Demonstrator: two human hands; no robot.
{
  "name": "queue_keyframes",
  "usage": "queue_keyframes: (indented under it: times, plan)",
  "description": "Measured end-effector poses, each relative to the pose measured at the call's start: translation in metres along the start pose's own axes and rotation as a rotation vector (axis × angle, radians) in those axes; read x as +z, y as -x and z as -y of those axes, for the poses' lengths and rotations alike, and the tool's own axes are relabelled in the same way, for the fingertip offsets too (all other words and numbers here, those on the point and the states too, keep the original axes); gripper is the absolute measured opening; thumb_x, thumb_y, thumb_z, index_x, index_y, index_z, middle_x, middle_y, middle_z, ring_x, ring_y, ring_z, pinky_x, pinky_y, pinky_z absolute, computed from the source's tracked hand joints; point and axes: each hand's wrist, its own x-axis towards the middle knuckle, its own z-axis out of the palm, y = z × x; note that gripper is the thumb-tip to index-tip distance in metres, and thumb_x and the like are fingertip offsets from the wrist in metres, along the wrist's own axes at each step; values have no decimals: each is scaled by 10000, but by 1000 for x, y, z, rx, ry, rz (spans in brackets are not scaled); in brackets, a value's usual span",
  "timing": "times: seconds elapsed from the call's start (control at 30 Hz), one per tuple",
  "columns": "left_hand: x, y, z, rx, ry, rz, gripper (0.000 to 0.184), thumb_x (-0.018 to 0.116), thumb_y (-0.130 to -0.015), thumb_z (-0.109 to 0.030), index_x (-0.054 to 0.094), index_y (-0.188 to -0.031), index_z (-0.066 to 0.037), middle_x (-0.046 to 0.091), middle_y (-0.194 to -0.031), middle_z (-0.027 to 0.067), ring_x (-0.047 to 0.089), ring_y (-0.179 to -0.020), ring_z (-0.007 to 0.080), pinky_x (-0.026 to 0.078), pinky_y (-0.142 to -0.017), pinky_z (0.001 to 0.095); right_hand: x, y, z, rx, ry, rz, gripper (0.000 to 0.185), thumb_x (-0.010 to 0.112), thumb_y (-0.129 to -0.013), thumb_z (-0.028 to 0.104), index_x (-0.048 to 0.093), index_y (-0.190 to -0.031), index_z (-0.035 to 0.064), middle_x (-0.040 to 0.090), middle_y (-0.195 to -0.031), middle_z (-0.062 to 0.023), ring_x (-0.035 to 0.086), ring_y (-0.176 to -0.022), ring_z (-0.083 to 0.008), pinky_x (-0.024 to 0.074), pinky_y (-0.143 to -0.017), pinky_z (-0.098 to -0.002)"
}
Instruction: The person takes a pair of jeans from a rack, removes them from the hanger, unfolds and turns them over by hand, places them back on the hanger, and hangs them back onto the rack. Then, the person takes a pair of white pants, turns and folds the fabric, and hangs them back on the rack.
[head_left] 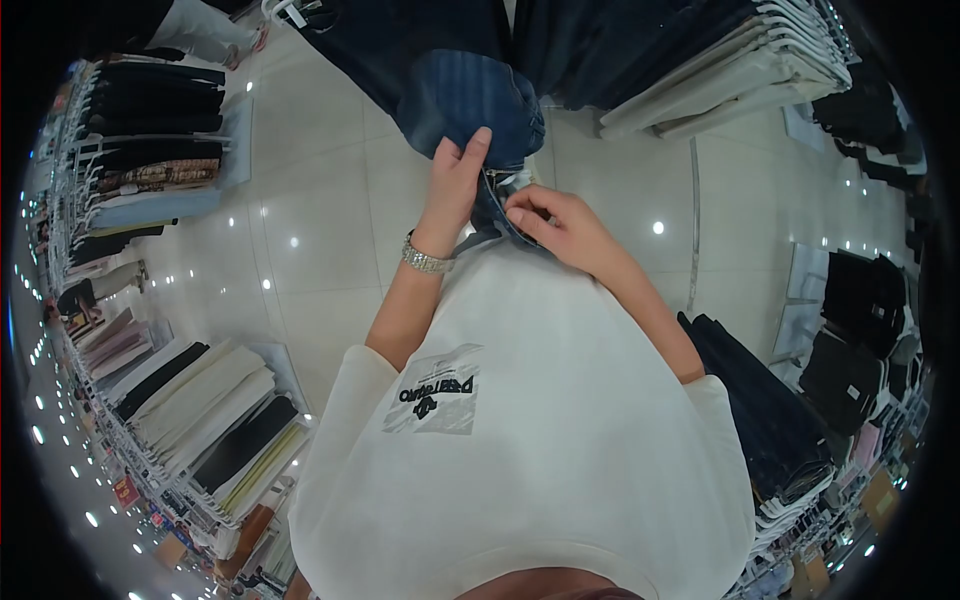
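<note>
A pair of dark blue jeans (pixel 465 100) is in front of my body, with its waist opening toward me. My left hand (pixel 458 185), a metal watch (pixel 426 258) on its wrist, is closed on the left edge of the jeans, thumb on top. My right hand (pixel 548 218) is closed at the open waistband (pixel 493 205), fingers curled and thumb pressed in. Something pale (pixel 512 182) shows inside the opening beside these fingers; I cannot make out what it is.
Dark trousers (pixel 610 45) and pale trousers (pixel 735 75) hang ahead. Clothes racks (pixel 155 165) stand at left, with pale trousers (pixel 205 400) lower down. Dark jeans (pixel 760 410) hang close at my right. Shiny floor tiles (pixel 330 220) lie between. A person's legs (pixel 205 30) show at top left.
</note>
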Motion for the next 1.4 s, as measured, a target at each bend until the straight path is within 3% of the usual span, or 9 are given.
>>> queue_keyframes:
  times: [0.1, 0.2, 0.3, 0.5, 0.6, 0.7, 0.9, 1.3, 1.4]
  plan:
    - [1, 6, -7, -30, 15, 59, 400, 635, -1007, -218, 538, -1310, 25, 644, -1219, 75, 612, -1040, 125, 480, -920, 265, 5, -10, -9, 95, -233, -29, 193, 633, -957, 203, 684, -1021, 28, 695, -828, -92, 617, -695, -187, 482, -656, -322]
    - [2, 12, -16, -57, -157, 44, 396, 638, -1002, -191, 542, -1319, 27, 648, -1238, 91, 607, -1101, 142, 473, -964, 274, 4, -14, -12, 41, -42, -94, 204, 628, -960, 208, 688, -1020, 23, 702, -838, -103, 626, -694, -205, 487, -659, -319]
    - [6, 11, -14, 7, -251, 35, 325, 687, -966, -205, 601, -1141, 55, 676, -1086, 85, 608, -966, 120, 499, -839, 271, 2, -16, -9, 35, 60, -124, 221, 627, -958, 216, 694, -1017, 14, 708, -845, -125, 651, -719, -227, 495, -670, -327]
    - [-8, 10, -6, -92, -389, 61, 294, 700, -950, -197, 613, -1087, 48, 671, -966, 46, 590, -861, 80, 486, -746, 245, 1, -19, -18, 10, 94, -165, 257, 647, -948, 251, 704, -1025, 12, 721, -886, -149, 677, -762, -257, 506, -695, -359]
    - [-7, 14, -15, -128, -372, 171, 254, 652, -979, -134, 610, -1181, 14, 677, -1072, 35, 609, -949, 82, 492, -858, 241, 1, -20, -26, 59, 75, -196, 281, 655, -944, 269, 705, -1038, 9, 724, -895, -154, 676, -769, -259, 509, -703, -358]
    - [-16, 13, 4, -168, -346, 207, 255, 655, -973, -116, 607, -1189, 11, 669, -1050, 24, 599, -923, 76, 490, -829, 236, -2, -20, -32, 109, 35, -210, 305, 666, -941, 290, 698, -1012, -5, 723, -886, -151, 673, -761, -259, 509, -703, -359]
    - [-7, 18, 17, -116, -294, 222, 222, 692, -950, -164, 584, -1009, 20, 611, -862, -8, 520, -782, 51, 448, -690, 233, -9, -21, -46, 32, 194, -237, 180, 656, -913, 174, 690, -998, 18, 699, -840, -84, 604, -716, -146, 482, -675, -296]
    - [-9, 18, 34, -54, -455, 176, 207, 696, -926, -147, 588, -920, 29, 621, -756, 19, 525, -685, 78, 455, -613, 277, -11, -23, -33, 34, 358, -263, 141, 659, -848, 157, 655, -869, 18, 678, -820, -107, 642, -729, -260, 495, -658, -365]
    - [-13, 17, 44, -71, -543, 193, 200, 624, -965, -28, 584, -1156, 14, 659, -982, 19, 598, -881, 69, 499, -779, 236, -10, -26, -35, -61, 496, -323, 106, 657, -805, 145, 617, -778, 51, 638, -784, -93, 631, -769, -307, 501, -663, -428]
